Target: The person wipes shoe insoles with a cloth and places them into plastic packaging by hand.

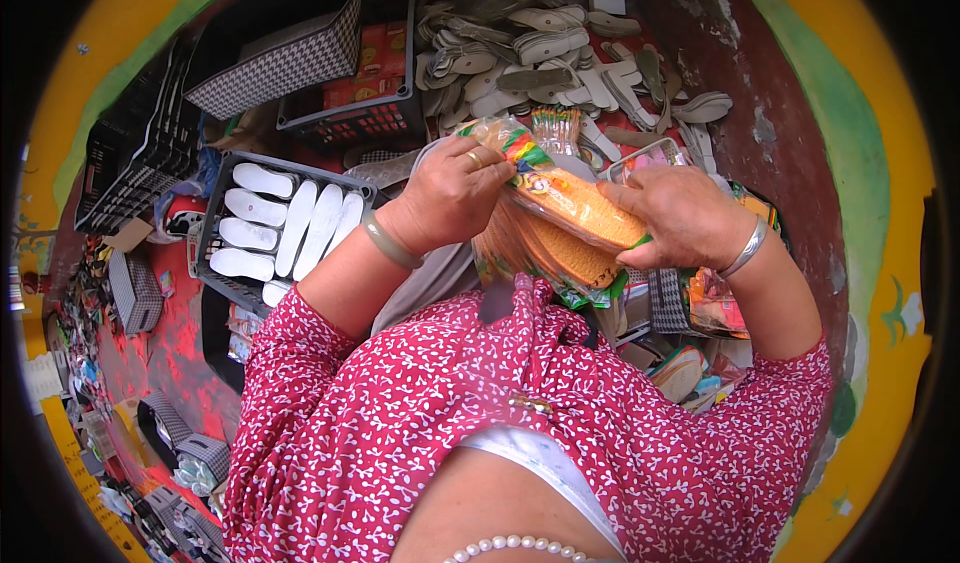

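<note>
A pair of orange insoles in a clear plastic packet stretches between my two hands above my lap. My left hand is closed on the packet's colourful printed end. At the other end, my right hand grips the insoles with the thumb on top and fingers at the edge. Just beneath hangs or rests a bundle of similar packaged insoles, fanned out over my lap. What supports this bundle is partly hidden.
To the left, a dark crate holds white insoles in rows. A checked basket and a black crate with red packets stand beyond. Loose grey and white soles are heaped ahead. Packaged goods lie at my right.
</note>
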Demonstrator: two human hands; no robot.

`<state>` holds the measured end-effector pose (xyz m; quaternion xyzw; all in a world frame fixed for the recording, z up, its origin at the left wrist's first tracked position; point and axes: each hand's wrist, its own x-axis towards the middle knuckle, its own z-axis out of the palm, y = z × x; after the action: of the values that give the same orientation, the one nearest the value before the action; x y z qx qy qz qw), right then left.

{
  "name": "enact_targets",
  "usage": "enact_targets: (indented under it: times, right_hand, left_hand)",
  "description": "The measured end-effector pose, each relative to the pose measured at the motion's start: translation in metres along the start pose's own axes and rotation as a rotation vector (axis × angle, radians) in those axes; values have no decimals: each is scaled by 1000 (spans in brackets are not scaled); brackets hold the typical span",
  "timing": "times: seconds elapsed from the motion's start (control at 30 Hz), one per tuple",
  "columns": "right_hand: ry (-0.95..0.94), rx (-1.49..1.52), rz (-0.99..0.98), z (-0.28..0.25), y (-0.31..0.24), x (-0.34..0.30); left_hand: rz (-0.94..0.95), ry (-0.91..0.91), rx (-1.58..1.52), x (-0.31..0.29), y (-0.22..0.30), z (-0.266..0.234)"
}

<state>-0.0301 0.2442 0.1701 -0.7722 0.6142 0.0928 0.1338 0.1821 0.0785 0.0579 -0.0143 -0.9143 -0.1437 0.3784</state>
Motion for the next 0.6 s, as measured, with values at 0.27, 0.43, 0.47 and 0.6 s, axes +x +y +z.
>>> enact_targets:
  times: [0.27,0.43,0.47,0.6]
  right_hand:
    - [-66,12,-49,6,25,7]
    - [-22,7,-21,26,25,4]
    - [-3,-6,-24,27,23,2]
    - [33,-33,13,28,2,-4]
  left_hand:
    - [-10,-7,-95,4,-8,3]
    - [-24,-30,-192,10,-10,3]
    - [-35,-39,-211,13,-8,0]
    - [-166,-311,-176,22,-1,-15]
